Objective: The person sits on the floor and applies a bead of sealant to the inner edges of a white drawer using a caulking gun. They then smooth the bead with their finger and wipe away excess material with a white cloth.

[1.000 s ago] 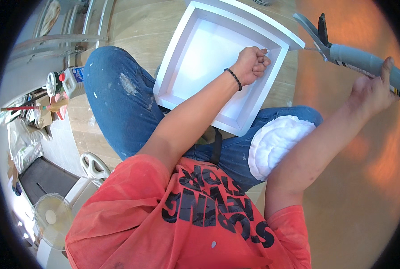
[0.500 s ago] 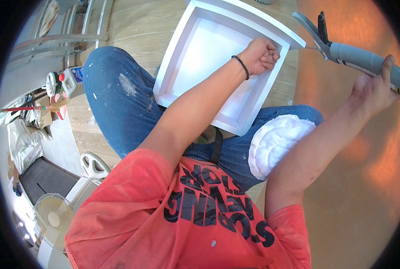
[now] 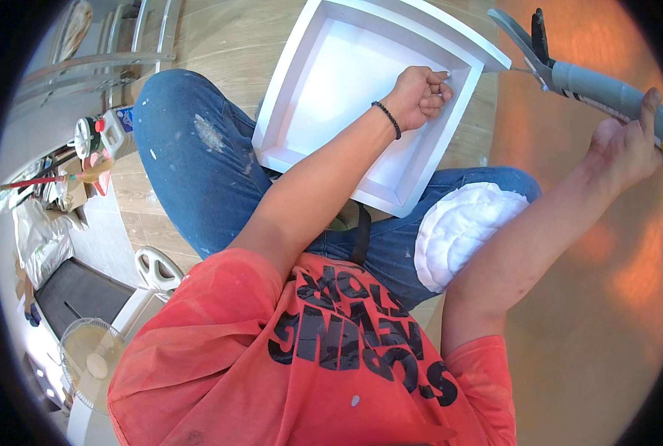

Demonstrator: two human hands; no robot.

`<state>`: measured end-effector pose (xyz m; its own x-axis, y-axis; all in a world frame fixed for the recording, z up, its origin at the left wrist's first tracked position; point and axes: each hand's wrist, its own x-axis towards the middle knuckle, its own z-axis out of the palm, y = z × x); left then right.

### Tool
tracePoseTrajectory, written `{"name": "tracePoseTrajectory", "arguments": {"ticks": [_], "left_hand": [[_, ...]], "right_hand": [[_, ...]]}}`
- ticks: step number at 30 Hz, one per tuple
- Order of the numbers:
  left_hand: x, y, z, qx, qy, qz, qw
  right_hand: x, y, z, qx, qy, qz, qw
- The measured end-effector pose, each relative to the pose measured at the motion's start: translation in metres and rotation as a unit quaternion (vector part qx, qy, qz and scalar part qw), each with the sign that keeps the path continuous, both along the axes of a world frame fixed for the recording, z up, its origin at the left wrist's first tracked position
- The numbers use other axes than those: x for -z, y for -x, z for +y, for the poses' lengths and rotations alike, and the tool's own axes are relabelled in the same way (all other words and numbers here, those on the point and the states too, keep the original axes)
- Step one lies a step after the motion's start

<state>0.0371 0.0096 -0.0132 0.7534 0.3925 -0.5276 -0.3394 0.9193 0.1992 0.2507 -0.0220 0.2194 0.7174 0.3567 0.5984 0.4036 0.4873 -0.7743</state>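
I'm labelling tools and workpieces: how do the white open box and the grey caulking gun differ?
The white box is shallow and four-walled; the grey caulking gun is long, with a rounded barrel. The left hand is inside the box, while the right hand grips the gun's barrel. Both have a hand at them.

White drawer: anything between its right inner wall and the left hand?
Nothing visible: the left hand is inside the white drawer, a fingertip close to that wall; contact can't be told. The grey caulking gun is outside, at the right hand.
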Motion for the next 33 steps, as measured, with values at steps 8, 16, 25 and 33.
{"name": "tracePoseTrajectory", "arguments": {"ticks": [8, 16, 25, 33], "left_hand": [[0.007, -0.009, 0.004, 0.03, -0.036, 0.027, 0.999], [-0.004, -0.01, 0.008, 0.042, -0.059, 0.035, 0.997], [-0.017, -0.01, 0.01, 0.045, -0.085, 0.007, 0.995], [-0.045, -0.002, 0.007, 0.04, -0.118, -0.025, 0.992]], "right_hand": [[0.0, -0.001, -0.001, -0.001, 0.009, -0.008, 1.0], [0.001, -0.003, -0.001, -0.001, 0.005, -0.008, 1.0], [0.003, -0.005, 0.001, 0.001, -0.007, -0.004, 1.0], [0.005, -0.011, 0.0, -0.012, -0.01, -0.009, 1.0]]}}
